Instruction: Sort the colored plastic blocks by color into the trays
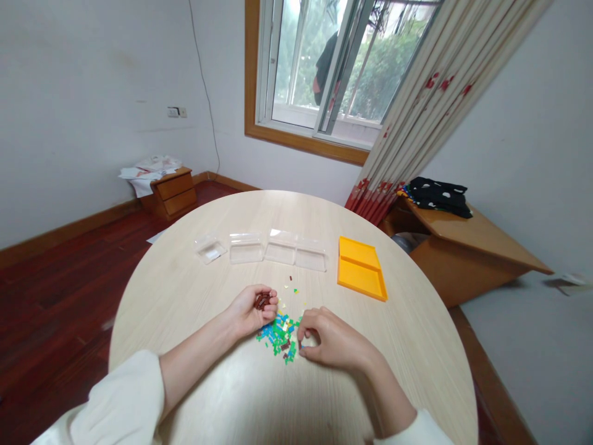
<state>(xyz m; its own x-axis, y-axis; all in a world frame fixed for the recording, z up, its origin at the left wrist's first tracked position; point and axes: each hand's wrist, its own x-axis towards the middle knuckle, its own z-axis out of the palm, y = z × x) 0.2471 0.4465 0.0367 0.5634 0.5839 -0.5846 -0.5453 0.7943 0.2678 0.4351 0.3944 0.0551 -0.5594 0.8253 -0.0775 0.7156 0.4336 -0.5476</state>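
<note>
A loose pile of small toy bricks [279, 334], mostly green and blue with some yellow, cream and brown ones, lies on the round table [222, 389]. Cupped palm up at the pile's left edge, my left hand [252, 310] holds several brown bricks [263, 301]. On the right side of the pile, my right hand [331, 337] has thumb and forefinger pinched on a small brown brick [300, 345], partly hidden by the fingertips. A few stray pieces, among them a brown brick [291, 278], lie beyond the pile.
Clear plastic boxes [246, 252] with lids raised stand in a row behind the pile, a smaller clear box [210, 252] at the left end. An orange open case [361, 279] lies to the right. Low wooden furniture [435, 253] stands past the table's right edge.
</note>
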